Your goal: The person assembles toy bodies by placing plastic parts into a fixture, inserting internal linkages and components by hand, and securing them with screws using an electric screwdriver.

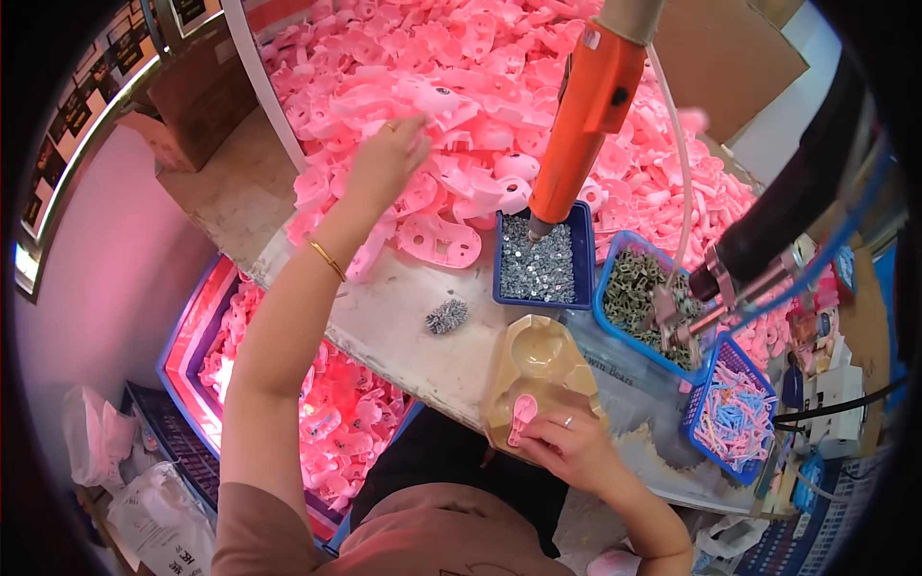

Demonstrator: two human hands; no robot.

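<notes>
My left hand (389, 163) reaches over the near side of a big heap of pink plastic shells (461, 206), its fingertips beside a shell with a dark eye mark (442, 99). Those fingers are slightly blurred, so their grip does not show. My right hand (574, 449) is closed at the near end of a tan moulded fixture (501, 374). Its fingertips pinch the lower end of a small, pink, elongated plastic part (522, 415) lying in the fixture. The round hollow at the fixture's far end holds no pink part.
An orange electric screwdriver (588, 125) hangs over a blue tray of screws (581, 254). Loose screws (447, 317) lie left of it. Rightward are a blue tray of dull metal pieces (600, 298), a basket of pink and blue sticks (693, 422) and a black-sleeved arm (797, 192) with metal fittings.
</notes>
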